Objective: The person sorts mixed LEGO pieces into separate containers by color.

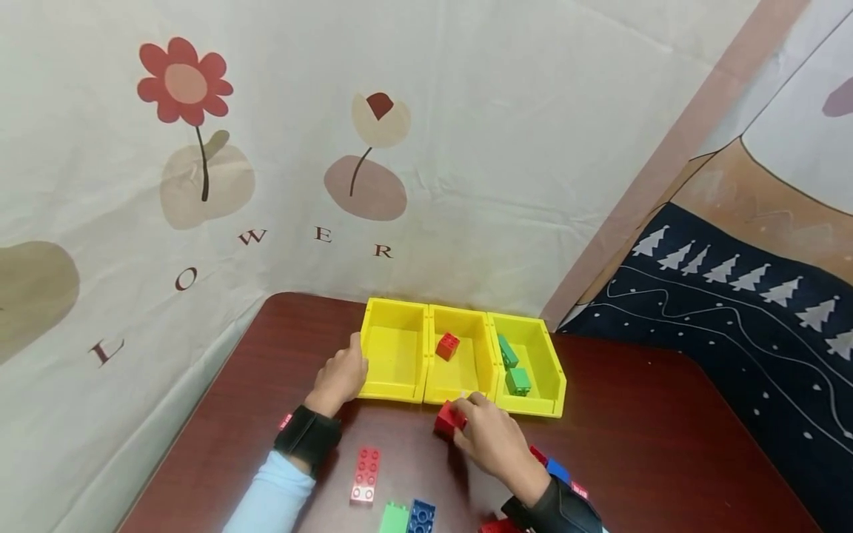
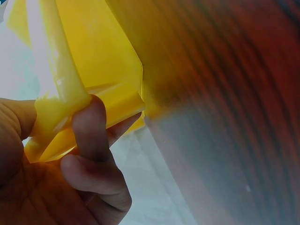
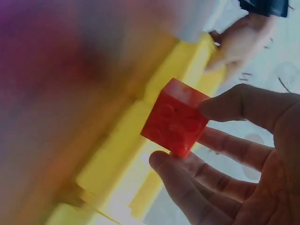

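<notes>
My right hand (image 1: 493, 433) pinches a square red building brick (image 3: 176, 117) between thumb and fingers, just in front of the middle yellow bin (image 1: 460, 391). Round studs show on the brick's face in the right wrist view. My left hand (image 1: 341, 376) grips the side wall of the left yellow bin (image 1: 393, 333), thumb on one face and fingers curled on the other, as the left wrist view (image 2: 89, 136) shows it. Inside the middle bin lies another red brick (image 1: 447, 346). The right yellow bin (image 1: 549, 363) holds two green bricks (image 1: 517, 381).
On the dark red table (image 1: 640, 429) lie a long red brick (image 1: 366, 474), a light green brick (image 1: 395, 518) and a dark blue brick (image 1: 420, 517). Blue (image 1: 557, 469) and red bricks sit partly hidden by my right arm. A printed cloth (image 1: 500, 148) hangs behind the bins.
</notes>
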Available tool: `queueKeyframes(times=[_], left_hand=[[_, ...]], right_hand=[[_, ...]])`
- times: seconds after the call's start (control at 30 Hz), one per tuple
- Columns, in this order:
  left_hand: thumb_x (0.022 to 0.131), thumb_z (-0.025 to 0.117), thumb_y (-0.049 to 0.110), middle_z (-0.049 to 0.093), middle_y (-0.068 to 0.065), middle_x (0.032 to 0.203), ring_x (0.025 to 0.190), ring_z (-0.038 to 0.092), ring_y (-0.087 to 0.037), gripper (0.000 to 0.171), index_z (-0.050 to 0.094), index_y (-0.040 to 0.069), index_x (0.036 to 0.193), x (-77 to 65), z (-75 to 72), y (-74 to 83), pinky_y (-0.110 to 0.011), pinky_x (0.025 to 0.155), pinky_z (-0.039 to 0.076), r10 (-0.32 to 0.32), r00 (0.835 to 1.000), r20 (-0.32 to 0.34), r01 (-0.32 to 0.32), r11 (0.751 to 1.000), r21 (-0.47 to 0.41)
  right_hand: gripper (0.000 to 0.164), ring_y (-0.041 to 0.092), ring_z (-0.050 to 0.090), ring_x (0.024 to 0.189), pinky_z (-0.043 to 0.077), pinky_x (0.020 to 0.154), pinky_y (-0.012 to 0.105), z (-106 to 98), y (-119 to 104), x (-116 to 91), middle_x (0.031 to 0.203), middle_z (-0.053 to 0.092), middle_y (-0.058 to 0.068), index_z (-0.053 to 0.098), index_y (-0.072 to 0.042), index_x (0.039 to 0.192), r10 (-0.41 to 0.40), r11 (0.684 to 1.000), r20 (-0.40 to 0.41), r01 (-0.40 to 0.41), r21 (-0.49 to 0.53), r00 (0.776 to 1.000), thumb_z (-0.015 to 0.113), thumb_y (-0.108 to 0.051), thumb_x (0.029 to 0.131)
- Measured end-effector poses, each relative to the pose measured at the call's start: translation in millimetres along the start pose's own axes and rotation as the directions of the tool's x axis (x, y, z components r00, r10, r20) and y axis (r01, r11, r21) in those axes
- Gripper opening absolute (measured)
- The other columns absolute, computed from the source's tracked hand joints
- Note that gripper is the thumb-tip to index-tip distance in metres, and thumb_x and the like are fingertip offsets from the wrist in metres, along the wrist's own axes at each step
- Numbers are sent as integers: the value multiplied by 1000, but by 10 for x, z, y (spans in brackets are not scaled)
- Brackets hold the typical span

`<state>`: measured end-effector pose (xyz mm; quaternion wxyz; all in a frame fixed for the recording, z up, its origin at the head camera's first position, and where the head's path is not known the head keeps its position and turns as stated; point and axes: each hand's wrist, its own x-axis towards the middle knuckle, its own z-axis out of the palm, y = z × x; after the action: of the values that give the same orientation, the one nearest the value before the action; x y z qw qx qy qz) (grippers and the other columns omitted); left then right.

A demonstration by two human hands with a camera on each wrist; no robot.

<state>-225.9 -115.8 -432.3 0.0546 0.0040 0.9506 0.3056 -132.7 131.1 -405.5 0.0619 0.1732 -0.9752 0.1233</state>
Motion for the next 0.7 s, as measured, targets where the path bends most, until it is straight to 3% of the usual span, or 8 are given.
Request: queueKeyframes(times=[0.2, 0.43, 0.57, 0.7], left_hand=[[99, 55, 20, 53, -12, 83, 69, 52, -26, 51, 29, 5, 139, 7, 11, -11, -40, 68, 46, 3, 1000, 2, -3, 1000, -3], [100, 54, 20, 53, -12, 82, 68, 52, -26, 50, 29, 5, 140, 3, -10, -3, -40, 67, 45, 8, 1000, -5, -8, 1000, 1], [100, 54, 20, 53, -12, 83, 69, 52, -27, 50, 29, 4, 140, -6, -14, -6, -40, 67, 46, 18, 1000, -12, -18, 1000, 1], [100, 53, 19, 53, -12, 83, 69, 52, -27, 49, 29, 4, 140, -18, -4, -17, -40, 68, 46, 23, 1000, -8, -23, 1000, -3]], right_hand=[[29, 14, 57, 73, 53, 67, 26, -266, 2, 155, 93, 63, 6, 73, -8, 104, 20, 1000, -115, -17, 22, 993, 81, -13, 76], [30, 22, 58, 80, 55, 72, 34, -541, 89, 449, 100, 63, 12, 72, -8, 108, 62, 998, -149, -57, 40, 987, 77, -16, 80], [28, 23, 58, 79, 54, 71, 33, -572, 138, 648, 97, 64, 12, 72, -6, 108, 13, 999, -128, -8, 42, 992, 76, -16, 82], [24, 24, 60, 81, 55, 73, 35, -521, 193, 838, 95, 66, 12, 72, -3, 104, -26, 999, -46, 28, 34, 999, 76, -17, 84]])
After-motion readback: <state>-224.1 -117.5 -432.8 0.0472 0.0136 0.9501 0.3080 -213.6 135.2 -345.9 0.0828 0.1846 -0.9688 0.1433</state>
